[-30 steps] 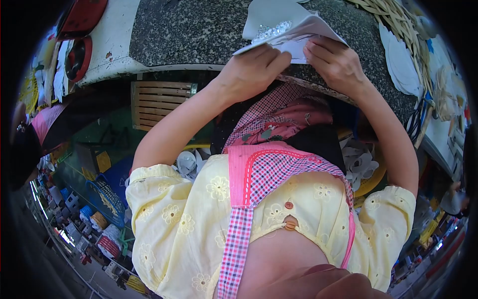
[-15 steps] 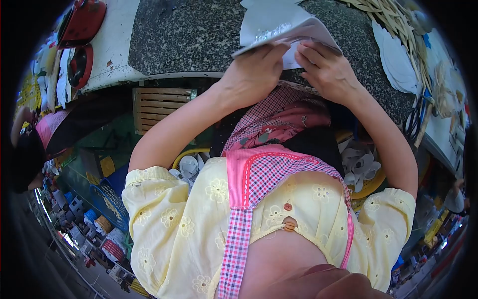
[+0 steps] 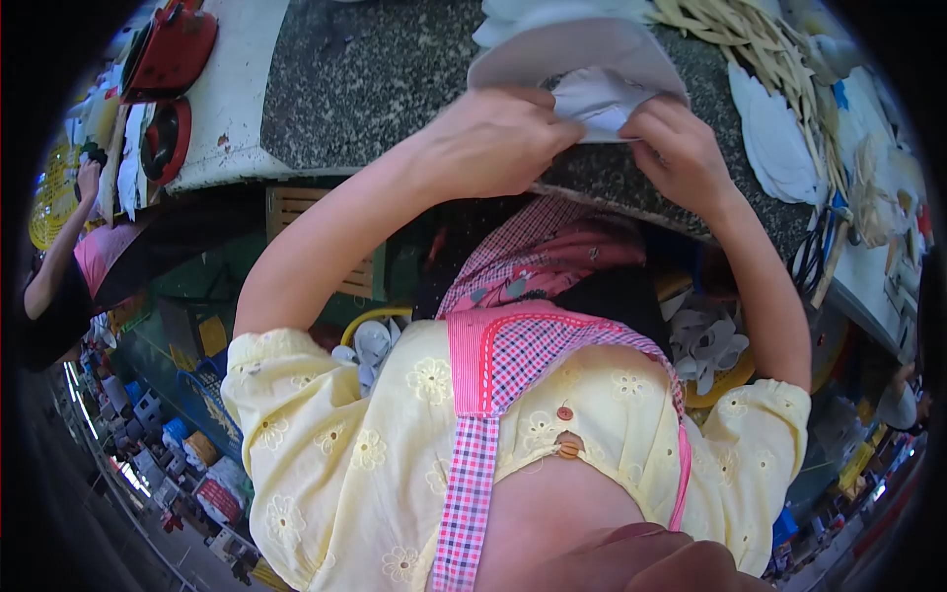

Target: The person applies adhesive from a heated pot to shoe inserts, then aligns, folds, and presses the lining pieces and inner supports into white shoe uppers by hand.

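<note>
A curved grey-white piece (image 3: 582,49) is held over the speckled stone slab (image 3: 365,89), its broad face now turned toward me. Crumpled white material (image 3: 597,97) shows in its opening, between my hands. At the piece's left side, my left hand (image 3: 508,138) is closed on its edge, slightly blurred. My right hand (image 3: 671,143) pinches the right edge, fingertips against the white material. Behind the piece, flat white pieces (image 3: 533,12) lie on the slab.
Long pale strips (image 3: 735,30) and stacked white pieces (image 3: 774,138) lie at the right. Red-and-black objects (image 3: 166,138) stand at the left. Yellow baskets (image 3: 367,321) with white pieces are below the table edge. Another person's arm (image 3: 61,242) shows at far left.
The held piece has tilted so its broad face shows, and the shiny patch seen earlier is out of sight. My right hand has shifted right. The other person's arm has risen.
</note>
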`<state>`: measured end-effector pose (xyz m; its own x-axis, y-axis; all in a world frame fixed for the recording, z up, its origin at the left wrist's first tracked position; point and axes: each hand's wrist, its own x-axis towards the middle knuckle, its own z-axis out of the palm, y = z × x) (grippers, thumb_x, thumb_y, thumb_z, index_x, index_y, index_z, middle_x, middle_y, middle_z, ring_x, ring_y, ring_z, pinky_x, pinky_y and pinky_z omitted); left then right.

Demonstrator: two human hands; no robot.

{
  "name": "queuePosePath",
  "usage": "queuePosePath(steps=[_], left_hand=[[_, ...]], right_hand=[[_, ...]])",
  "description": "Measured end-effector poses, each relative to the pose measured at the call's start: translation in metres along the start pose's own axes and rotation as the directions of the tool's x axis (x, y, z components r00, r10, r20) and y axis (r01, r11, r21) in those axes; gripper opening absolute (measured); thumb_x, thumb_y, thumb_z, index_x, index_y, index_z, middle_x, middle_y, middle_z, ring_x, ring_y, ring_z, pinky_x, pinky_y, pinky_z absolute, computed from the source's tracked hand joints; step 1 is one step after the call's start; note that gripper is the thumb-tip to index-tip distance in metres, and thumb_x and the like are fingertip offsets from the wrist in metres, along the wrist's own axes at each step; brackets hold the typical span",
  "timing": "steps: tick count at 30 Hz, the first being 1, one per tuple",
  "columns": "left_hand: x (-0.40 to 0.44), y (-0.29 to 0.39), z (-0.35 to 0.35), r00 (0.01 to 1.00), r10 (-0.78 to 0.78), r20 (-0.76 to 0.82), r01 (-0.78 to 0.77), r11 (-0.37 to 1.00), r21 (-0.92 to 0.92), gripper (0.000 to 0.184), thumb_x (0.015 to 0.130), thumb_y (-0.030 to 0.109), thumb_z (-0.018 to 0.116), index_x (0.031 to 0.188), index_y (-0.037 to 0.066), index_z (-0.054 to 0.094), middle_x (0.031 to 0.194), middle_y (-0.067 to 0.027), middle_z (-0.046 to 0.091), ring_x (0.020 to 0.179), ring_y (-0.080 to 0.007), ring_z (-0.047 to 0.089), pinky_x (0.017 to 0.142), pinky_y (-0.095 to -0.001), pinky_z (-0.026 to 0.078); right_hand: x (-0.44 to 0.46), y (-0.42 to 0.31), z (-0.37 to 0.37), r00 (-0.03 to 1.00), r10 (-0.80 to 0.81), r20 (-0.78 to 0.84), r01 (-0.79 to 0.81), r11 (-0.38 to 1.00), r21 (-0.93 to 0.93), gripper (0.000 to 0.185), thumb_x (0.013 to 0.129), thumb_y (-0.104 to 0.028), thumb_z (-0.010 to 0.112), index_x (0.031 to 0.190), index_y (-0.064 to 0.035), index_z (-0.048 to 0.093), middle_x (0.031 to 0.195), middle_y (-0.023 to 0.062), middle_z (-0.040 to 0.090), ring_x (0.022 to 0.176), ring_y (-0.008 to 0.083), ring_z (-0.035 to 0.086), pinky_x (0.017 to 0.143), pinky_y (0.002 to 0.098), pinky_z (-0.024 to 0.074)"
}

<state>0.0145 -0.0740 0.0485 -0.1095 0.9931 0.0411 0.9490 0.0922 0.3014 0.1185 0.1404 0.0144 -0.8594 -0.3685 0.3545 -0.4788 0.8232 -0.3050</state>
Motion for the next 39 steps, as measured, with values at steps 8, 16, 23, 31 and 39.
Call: queuePosePath(steps=[8, 16, 23, 31, 39], left_hand=[[0.023, 0.011, 0.013, 0.842, -0.523, -0.133, 0.115, 0.413, -0.904, 0.074, 0.063, 0.029, 0.079, 0.121, -0.001, 0.046, 0.111, -0.0108, 0.056, 0.102, -0.0194, 0.053, 0.091, -0.0330, 0.040], [0.054, 0.033, 0.007, 0.815, -0.577, -0.043, -0.183, -0.186, -0.966, 0.053, 0.064, 0.006, 0.075, 0.111, 0.000, 0.050, 0.100, -0.0077, 0.058, 0.092, -0.0157, 0.057, 0.082, -0.0312, 0.046], [0.055, 0.046, 0.013, 0.851, -0.514, 0.106, -0.267, -0.597, -0.757, 0.046, 0.071, 0.001, 0.068, 0.112, 0.001, 0.048, 0.101, -0.0076, 0.058, 0.093, -0.0175, 0.057, 0.084, -0.0332, 0.045], [0.072, 0.048, 0.010, 0.862, -0.497, 0.102, -0.256, -0.600, -0.758, 0.046, 0.074, 0.005, 0.067, 0.115, 0.004, 0.047, 0.104, -0.0063, 0.056, 0.097, -0.0167, 0.054, 0.086, -0.0325, 0.043], [0.083, 0.047, 0.015, 0.859, -0.498, 0.117, -0.226, -0.575, -0.786, 0.048, 0.073, 0.007, 0.068, 0.116, 0.003, 0.046, 0.104, -0.0059, 0.056, 0.097, -0.0164, 0.054, 0.086, -0.0319, 0.042]], right_hand=[[0.006, -0.026, -0.036, 0.789, 0.613, 0.036, -0.059, 0.018, 0.998, 0.031, 0.083, -0.008, 0.058, 0.110, 0.0006, 0.045, 0.097, 0.0078, 0.057, 0.092, 0.0132, 0.055, 0.084, 0.0270, 0.0428], [0.000, -0.034, -0.028, 0.724, 0.686, 0.071, -0.011, -0.091, 0.996, 0.045, 0.071, -0.001, 0.068, 0.110, 0.0019, 0.045, 0.100, 0.0108, 0.058, 0.093, 0.0164, 0.056, 0.085, 0.0299, 0.0446], [-0.008, -0.034, -0.022, 0.702, 0.712, 0.027, 0.067, -0.104, 0.992, 0.049, 0.067, 0.002, 0.071, 0.109, 0.0042, 0.047, 0.101, 0.0119, 0.059, 0.093, 0.0162, 0.057, 0.085, 0.0285, 0.0449], [-0.014, -0.028, -0.036, 0.684, 0.724, -0.090, 0.070, 0.058, 0.996, 0.046, 0.069, 0.003, 0.069, 0.109, 0.0053, 0.048, 0.098, 0.0110, 0.059, 0.092, 0.0154, 0.057, 0.085, 0.0272, 0.0441], [-0.020, -0.025, -0.037, 0.674, 0.735, -0.078, 0.087, 0.026, 0.996, 0.046, 0.071, 0.001, 0.067, 0.112, 0.0051, 0.047, 0.102, 0.0114, 0.057, 0.094, 0.0157, 0.055, 0.085, 0.0276, 0.0432]])
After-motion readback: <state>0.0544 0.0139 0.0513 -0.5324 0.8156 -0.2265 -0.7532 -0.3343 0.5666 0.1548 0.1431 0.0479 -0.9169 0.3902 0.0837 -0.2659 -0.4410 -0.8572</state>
